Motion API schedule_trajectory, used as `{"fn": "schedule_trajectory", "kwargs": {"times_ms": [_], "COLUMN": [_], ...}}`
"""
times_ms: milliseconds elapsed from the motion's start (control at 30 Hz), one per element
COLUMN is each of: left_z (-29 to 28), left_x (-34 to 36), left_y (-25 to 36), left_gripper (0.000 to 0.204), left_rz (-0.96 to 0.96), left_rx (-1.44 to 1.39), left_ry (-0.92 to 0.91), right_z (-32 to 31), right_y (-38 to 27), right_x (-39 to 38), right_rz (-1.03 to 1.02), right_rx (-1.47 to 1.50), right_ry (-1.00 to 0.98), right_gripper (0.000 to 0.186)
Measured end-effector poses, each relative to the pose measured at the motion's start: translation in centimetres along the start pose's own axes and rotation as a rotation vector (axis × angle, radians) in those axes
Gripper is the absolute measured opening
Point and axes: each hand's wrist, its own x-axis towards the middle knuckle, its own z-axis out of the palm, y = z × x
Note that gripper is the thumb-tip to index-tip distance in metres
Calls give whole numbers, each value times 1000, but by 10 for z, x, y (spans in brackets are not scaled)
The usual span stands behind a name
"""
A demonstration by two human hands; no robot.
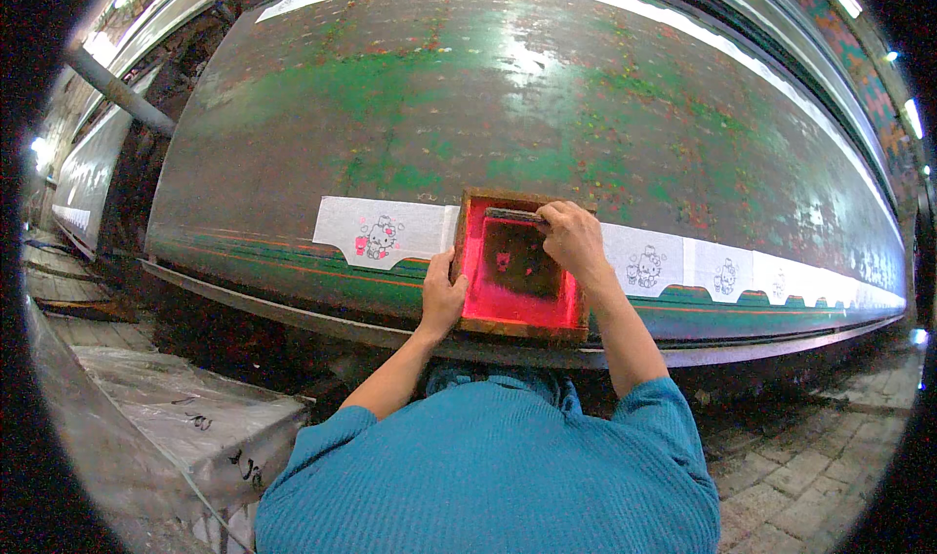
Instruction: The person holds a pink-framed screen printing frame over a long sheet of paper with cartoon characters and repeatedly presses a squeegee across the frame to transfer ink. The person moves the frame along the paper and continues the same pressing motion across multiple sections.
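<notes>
Frame [527,332]: on table [293,115] — cloth pieces [415,227] left and right
Squeegee [509,214]: inside frame, far side — right hand [573,238] on it

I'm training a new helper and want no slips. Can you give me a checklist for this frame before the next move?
1. Left hand on the wooden frame: ok, at its left side.
2. Right hand on the dark bar: ok, gripping its right end.
3. Pink color inside the frame: ok, brightest along the lower and left sides.
4. Pink patches on the leftmost white piece: ok, visible on its drawing.
5. Alignment underneath: cannot tell, the frame hides it.
</notes>
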Motion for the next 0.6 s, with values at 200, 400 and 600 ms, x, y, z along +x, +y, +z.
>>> {"fn": "schedule_trajectory", "kwargs": {"times_ms": [200, 400, 600], "left_z": [0, 1, 0], "left_x": [1, 1, 1], "left_y": [-2, -1, 0], "left_gripper": [50, 48, 46], "left_rz": [6, -16, -45], "left_rx": [63, 29, 28], "left_ry": [7, 7, -5], "right_z": [-13, -33, -54], "right_y": [-50, -90, -59], "right_x": [-76, -129, -147], "right_rz": [8, -24, 320], "right_rx": [25, 52, 182], "right_ry": [-72, -155, 90], "right_gripper": [22, 41, 49]}}
